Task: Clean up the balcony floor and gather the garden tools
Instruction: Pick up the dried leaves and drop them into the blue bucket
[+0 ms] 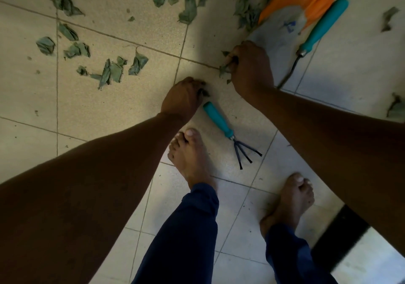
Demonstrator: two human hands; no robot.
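Dry green leaves [114, 71] lie scattered over the tiled balcony floor [109, 112], mostly at the upper left and top. My left hand [183, 98] is down on the floor, its curled fingers pinching a small leaf. My right hand [251, 68] grips a bunch of leaves [224, 67] just off the floor. A teal-handled hand rake [228, 130] lies between my hands and my feet. A second teal-handled tool [320, 29] lies at the upper right, its metal end hidden behind my right arm. Beside that tool is an orange and grey glove [291, 18].
My bare feet [190, 156] stand on the tiles just below the rake. A dark strip [341, 237] and a pale surface sit at the bottom right corner. More single leaves [390, 18] lie along the right edge.
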